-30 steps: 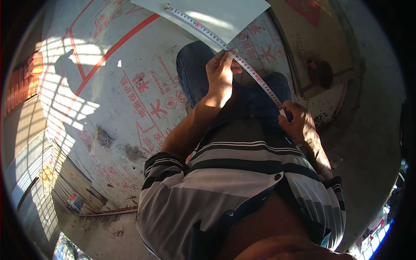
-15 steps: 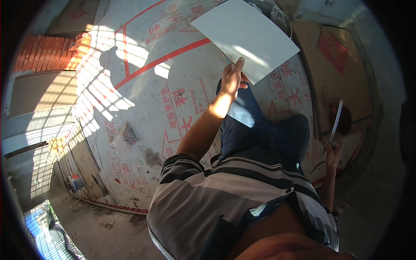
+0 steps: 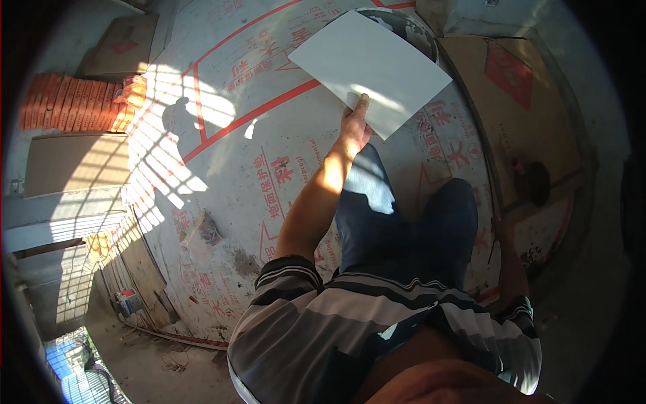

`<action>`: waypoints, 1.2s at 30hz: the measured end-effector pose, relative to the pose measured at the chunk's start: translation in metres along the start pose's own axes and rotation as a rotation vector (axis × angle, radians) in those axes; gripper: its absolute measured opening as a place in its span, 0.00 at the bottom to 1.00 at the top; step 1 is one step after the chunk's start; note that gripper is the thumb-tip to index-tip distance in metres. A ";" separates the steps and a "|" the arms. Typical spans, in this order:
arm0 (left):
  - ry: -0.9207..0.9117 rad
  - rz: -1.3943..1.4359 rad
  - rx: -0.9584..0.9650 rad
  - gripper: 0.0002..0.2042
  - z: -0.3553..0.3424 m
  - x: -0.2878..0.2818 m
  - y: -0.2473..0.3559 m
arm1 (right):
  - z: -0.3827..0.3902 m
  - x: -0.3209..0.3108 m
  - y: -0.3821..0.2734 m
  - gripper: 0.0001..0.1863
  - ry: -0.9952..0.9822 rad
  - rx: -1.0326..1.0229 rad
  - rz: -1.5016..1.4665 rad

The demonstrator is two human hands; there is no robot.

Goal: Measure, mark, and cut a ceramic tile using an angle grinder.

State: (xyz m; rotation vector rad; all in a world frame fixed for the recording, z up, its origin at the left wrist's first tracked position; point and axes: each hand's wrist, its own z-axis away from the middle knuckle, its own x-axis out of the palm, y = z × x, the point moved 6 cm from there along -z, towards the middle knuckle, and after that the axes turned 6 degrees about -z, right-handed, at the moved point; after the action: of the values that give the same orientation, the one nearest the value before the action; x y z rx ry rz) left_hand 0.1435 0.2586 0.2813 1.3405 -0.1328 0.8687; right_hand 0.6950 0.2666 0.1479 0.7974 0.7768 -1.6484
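Note:
My left hand (image 3: 355,121) grips the near corner of a white rectangular board (image 3: 373,64), thumb on its upper face, raised beyond my left knee over the printed floor covering (image 3: 269,172). Low at the right, beside my right knee (image 3: 454,205), my right hand (image 3: 503,232) is closed in shadow around something thin and dark, too unclear to name. It is near the edge of a brown cardboard sheet (image 3: 511,141), on which a round dark object with a red part (image 3: 537,182) sits.
Orange stacked packs (image 3: 67,101) and cardboard (image 3: 74,161) lie at the left. A small bag (image 3: 205,232) is on the floor covering. A small box (image 3: 128,301) stands among wooden boards at the lower left. A curved dark rim (image 3: 420,37) shows behind the white board.
The tape measure that stretched between both hands is no longer seen across the board. My left hand now holds the board. My right hand moved out right, and the upright strip it held has dropped from sight.

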 end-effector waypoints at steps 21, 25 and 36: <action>-0.114 0.012 -0.266 0.26 0.013 0.020 0.023 | -0.046 0.099 -0.021 0.27 0.056 -0.332 -0.005; -0.107 0.046 -0.166 0.24 0.017 0.044 0.065 | -0.005 0.031 -0.012 0.21 -0.080 -0.404 0.112; 0.342 0.400 -0.223 0.21 0.228 0.010 0.215 | 0.163 -0.214 -0.040 0.19 -0.317 -0.639 0.417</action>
State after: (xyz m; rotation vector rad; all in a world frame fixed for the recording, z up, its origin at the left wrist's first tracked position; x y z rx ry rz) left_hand 0.1064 0.0571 0.5179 0.9537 -0.2283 1.3662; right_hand 0.6763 0.2548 0.4188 0.2107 0.7812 -1.0236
